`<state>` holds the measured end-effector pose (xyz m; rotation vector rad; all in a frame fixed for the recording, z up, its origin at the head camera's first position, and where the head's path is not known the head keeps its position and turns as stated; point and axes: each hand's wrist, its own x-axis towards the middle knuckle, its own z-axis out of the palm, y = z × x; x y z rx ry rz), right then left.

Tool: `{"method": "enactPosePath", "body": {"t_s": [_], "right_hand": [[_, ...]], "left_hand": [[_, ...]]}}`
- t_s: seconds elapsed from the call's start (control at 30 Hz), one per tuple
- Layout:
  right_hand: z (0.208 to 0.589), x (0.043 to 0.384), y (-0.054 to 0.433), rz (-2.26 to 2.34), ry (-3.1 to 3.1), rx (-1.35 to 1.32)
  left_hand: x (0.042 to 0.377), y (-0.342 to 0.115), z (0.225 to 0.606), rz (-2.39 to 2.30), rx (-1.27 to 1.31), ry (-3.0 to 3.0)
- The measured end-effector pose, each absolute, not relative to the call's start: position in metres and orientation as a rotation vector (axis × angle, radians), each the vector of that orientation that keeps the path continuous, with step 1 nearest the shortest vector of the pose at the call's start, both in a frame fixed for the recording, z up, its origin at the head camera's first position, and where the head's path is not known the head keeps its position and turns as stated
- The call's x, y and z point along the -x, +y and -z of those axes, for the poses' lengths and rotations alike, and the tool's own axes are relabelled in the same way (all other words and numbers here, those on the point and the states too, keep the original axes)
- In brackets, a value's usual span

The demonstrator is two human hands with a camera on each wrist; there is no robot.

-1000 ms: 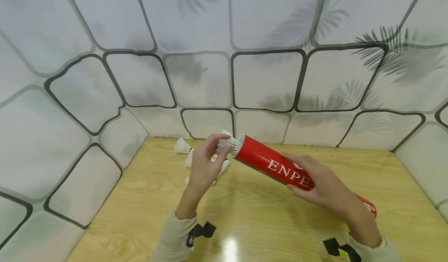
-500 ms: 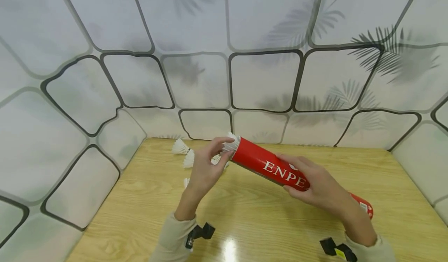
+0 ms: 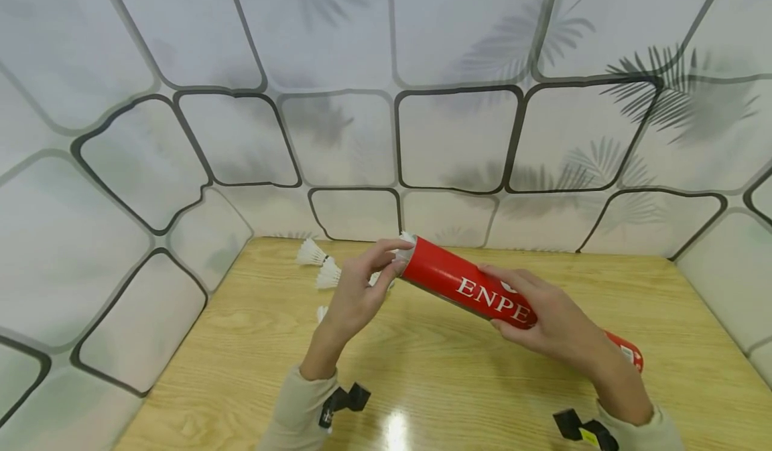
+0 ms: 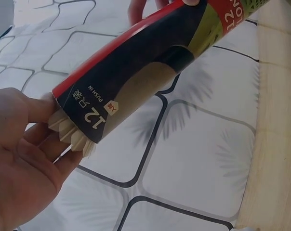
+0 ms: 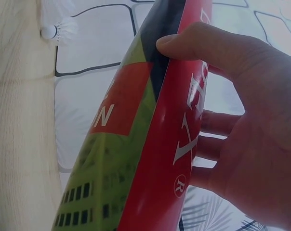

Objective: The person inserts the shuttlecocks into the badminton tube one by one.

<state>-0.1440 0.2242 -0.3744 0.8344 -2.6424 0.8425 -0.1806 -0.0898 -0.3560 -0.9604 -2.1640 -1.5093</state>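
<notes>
A red shuttlecock tube (image 3: 446,267) with white lettering is held at a tilt above the wooden table, its mouth facing left and up. Around its lower half my right hand (image 3: 555,320) is wrapped, thumb on the near side. At the mouth, my left hand (image 3: 356,297) pinches the feather skirt of a shuttlecock (image 4: 71,132). Only the skirt's feather tips stick out past the rim; the rest is hidden inside the tube. The left wrist view shows the tube's dark side with "12" printed near that rim.
Behind my left hand several loose white shuttlecocks lie on the table (image 3: 241,370), one (image 3: 310,253) at the far left and another (image 3: 328,275) beside it. A patterned cloth wall (image 3: 350,143) rises along the table's back edge.
The shuttlecock has slid deeper into the tube, from mostly outside to only its feather edge showing. My left fingers have followed it rightward to the rim. The right hand keeps its hold.
</notes>
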Motion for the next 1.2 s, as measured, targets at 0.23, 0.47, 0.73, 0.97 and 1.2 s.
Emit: {"method": "enactPosePath", "body": {"t_s": [0.23, 0.47, 0.73, 0.97, 1.2], "right_hand": [[0.3726, 0.1440, 0.2234, -0.847, -2.641, -0.842], [0.3717, 0.1431, 0.2224, -0.832, -2.639, -0.847], [0.3715, 0.1444, 0.2227, -0.815, -2.624, -0.868], [0.3704, 0.1440, 0.2247, -0.797, -2.621, -0.876], [0.3701, 0.1434, 0.2254, -0.781, -2.608, -0.888]], "left_hand": [[0.1814, -0.0920, 0.3581, 1.590, 1.020, -2.199], [0.1842, -0.0932, 0.3607, 1.683, 1.054, -2.172], [0.1842, -0.0915, 0.3634, 1.739, 1.079, -2.164], [0.1838, -0.0878, 0.3644, 1.798, 1.161, -2.165], [0.1827, -0.0872, 0.3636, 1.780, 1.203, -2.199]]}}
